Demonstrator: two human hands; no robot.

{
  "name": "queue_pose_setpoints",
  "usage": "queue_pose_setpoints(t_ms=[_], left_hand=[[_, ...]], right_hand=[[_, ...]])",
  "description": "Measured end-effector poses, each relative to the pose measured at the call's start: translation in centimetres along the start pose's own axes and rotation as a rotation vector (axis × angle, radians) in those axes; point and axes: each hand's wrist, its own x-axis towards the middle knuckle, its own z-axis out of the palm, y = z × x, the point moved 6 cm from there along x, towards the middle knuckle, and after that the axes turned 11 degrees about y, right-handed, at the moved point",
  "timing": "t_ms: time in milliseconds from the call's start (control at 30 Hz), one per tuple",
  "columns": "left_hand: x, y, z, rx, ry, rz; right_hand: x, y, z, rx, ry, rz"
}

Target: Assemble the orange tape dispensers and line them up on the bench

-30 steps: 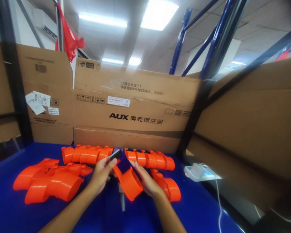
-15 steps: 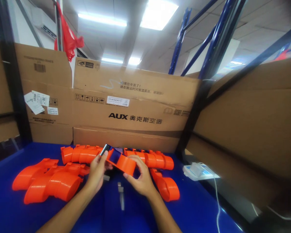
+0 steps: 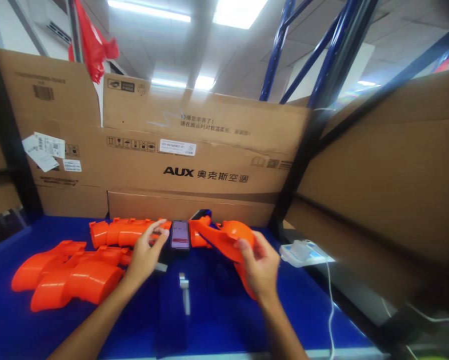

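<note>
Orange plastic duct piece (image 3: 224,239) sits up off the blue bench (image 3: 217,320) near its back edge, pinched tight at its round end in the right hand (image 3: 260,267), its long side pointing left toward the open left hand (image 3: 145,252) touching the phone (image 3: 180,235).

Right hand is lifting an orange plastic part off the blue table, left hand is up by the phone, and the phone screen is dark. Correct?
Not quite. In the head view the phone has a lit screen, not dark. The rest holds: the right hand holds the orange plastic part above the blue table, and the left hand is beside the phone.
</note>
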Motion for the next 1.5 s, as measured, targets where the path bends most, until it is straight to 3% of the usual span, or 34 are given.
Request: queue_pose_setpoints(t_ms=[100,233,400,600,900,1200,1333,1500], left_hand=[[0.7,0.5,-0.6,0.428,-0.022,0.328],[1.0,-0.5,-0.5,0.802,-0.123,0.481],[1.0,-1.8,0.5,0.978,-0.22,0.524],[1.1,-3.5,1.0,1.039,-0.302,0.495],[1.8,-2.6,1.4,1.024,-0.224,0.439],[2.1,-3.0,1.8,0.97,-0.222,0.452],[2.4,-3.0,1.7,0.847,-0.217,0.44],[2.6,-1.8,1.2,0.697,-0.167,0.491]], right_hand=[[1.5,-0.7,-5.8,-0.255,0.182,-0.009],[1.7,-0.8,-13.4,-0.756,0.448,-0.014],[0.6,2.4,-16.9,-1.092,0.274,0.139],[-1.4,5.5,-16.6,-1.172,0.115,0.302],[-2.4,8.7,-14.6,-1.034,-0.053,0.386],[-2.5,10.0,-12.5,-0.835,-0.179,0.256],[-2.1,8.8,-12.8,-0.967,-0.129,0.25],[-0.7,3.3,-13.4,-0.973,0.114,-0.045]])
